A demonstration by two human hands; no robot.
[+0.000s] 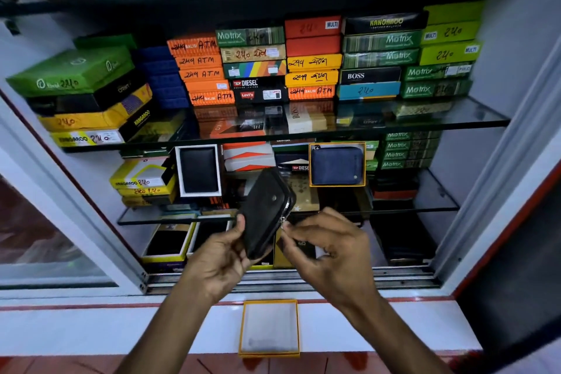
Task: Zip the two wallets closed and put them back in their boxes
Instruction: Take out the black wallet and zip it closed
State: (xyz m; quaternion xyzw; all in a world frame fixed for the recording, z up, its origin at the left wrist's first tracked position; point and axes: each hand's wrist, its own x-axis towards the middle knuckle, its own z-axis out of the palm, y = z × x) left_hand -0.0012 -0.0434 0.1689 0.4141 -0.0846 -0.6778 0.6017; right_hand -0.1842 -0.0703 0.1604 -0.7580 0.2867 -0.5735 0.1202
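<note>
A: We grip the black wallet [267,212] in our left hand [221,255]; right hand [324,247] pinches its zip, above the empty box [270,328]

B: Blue wallet [337,165] already boxed, farther up

Shelf boxes [368,76] read BOSS, DIESEL, Matrix, KANGAROO, 240.

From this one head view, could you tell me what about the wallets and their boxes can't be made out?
- Black wallet: how far the zip is closed; the right hand covers the pull.
- Its lower end: hidden behind the left hand.
- Blue wallet in the yellow-rimmed box: zip too small to judge.
- Empty box on the ledge: lining blurred.
</note>
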